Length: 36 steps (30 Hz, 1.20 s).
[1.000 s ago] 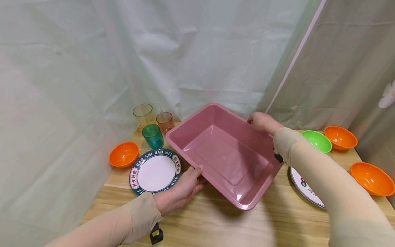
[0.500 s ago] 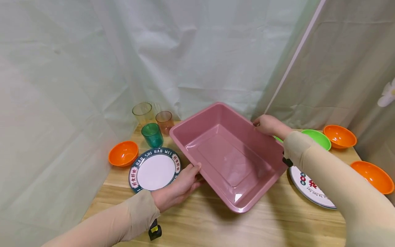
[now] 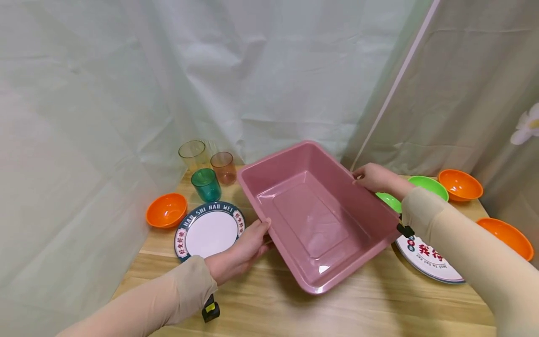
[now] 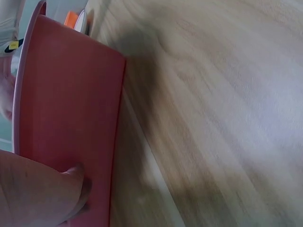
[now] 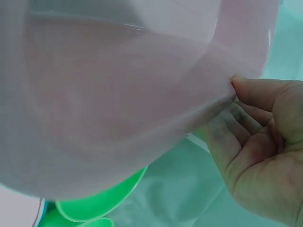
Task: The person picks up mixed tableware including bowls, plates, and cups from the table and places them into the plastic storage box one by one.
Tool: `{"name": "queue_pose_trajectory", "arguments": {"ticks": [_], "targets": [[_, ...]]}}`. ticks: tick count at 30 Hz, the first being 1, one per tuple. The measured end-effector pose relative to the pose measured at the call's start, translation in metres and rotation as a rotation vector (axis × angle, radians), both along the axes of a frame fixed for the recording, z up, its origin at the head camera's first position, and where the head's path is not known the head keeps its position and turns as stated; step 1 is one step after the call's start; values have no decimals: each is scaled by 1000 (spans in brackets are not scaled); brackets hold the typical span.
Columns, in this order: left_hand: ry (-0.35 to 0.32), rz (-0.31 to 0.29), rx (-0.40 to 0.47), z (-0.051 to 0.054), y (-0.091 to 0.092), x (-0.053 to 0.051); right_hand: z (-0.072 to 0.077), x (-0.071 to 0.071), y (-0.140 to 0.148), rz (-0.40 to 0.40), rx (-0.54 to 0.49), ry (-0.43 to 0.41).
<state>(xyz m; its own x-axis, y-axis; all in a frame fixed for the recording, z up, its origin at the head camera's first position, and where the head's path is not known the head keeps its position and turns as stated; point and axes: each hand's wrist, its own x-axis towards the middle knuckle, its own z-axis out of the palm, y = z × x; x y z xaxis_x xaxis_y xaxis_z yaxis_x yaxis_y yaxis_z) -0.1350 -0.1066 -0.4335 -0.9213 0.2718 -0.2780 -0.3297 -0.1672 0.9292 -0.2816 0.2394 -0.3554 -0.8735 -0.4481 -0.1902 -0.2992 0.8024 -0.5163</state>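
Observation:
A pink rectangular plastic basin (image 3: pixel 311 215) is held at an angle over the wooden table, with nothing inside it. My left hand (image 3: pixel 248 241) grips its near-left long side, thumb at the rim and fingers underneath against the outer wall. In the left wrist view those fingers press the basin's outside (image 4: pixel 71 104), and a gap of shadow shows beside the tabletop. Across from it, my right hand (image 3: pixel 376 178) pinches the far-right rim. The right wrist view shows the thumb inside the rim and the other fingers outside, with green bowls (image 5: pixel 104 198) below.
On the left stand an orange bowl (image 3: pixel 166 210), a dark-rimmed plate (image 3: pixel 212 231), a green cup (image 3: pixel 206 185), an amber cup (image 3: pixel 224 167) and a yellowish cup (image 3: pixel 193 157). To the right are a printed plate (image 3: pixel 429 260), a green bowl (image 3: pixel 429 187) and orange bowls (image 3: pixel 460 185). Curtains close off the back.
Both hands have shifted the basin a little to the right and turned it slightly. More of the printed plate and a second green bowl now show beside it.

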Motion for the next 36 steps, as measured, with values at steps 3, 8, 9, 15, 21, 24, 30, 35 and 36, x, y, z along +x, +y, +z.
{"name": "queue_pose_trajectory", "arguments": {"ticks": [3, 8, 9, 15, 21, 24, 30, 35, 36], "targets": [[1, 15, -3, -1, 0, -3, -3, 5, 5, -27, -29, -51], [-7, 41, -12, -1, -2, -7, -8, 14, 13, -73, -92, -155], [-3, 42, -16, -1, -3, -8, -9, 15, 14, -82, -105, -172], [-4, 46, -27, 0, -4, -15, -14, 25, 20, -124, -166, -216], [-17, 44, -40, 2, -4, -23, -16, 33, 22, -139, -218, -213], [-17, 47, -65, 1, -5, -25, -17, 38, 24, -150, -238, -231], [4, 59, -103, 3, -8, -32, -21, 46, 24, -189, -279, -279], [11, 58, -146, 3, -12, -38, -24, 54, 24, -213, -331, -314], [9, 58, -156, 4, -13, -39, -24, 55, 24, -217, -338, -320]]}}
